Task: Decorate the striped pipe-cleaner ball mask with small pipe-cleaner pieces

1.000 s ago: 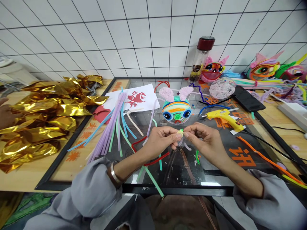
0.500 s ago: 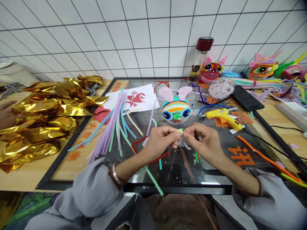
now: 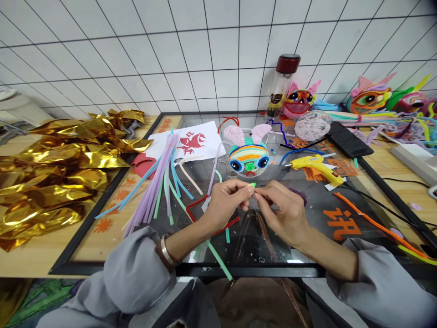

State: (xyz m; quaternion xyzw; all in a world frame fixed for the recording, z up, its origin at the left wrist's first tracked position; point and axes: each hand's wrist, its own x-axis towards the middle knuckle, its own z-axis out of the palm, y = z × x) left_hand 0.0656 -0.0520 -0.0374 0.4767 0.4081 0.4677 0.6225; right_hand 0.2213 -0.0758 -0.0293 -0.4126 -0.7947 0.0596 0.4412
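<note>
We pinch a green pipe-cleaner piece (image 3: 251, 184) between the closed fingers of our left hand (image 3: 227, 202) and right hand (image 3: 282, 210), above the table (image 3: 44, 255) toward its near edge.

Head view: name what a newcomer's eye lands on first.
The crumpled gold foil heaped on the left glares brightest. At the centre sits a striped toy head with big blue eyes, and in front of it the left hand and right hand pinch a small green piece.
</note>
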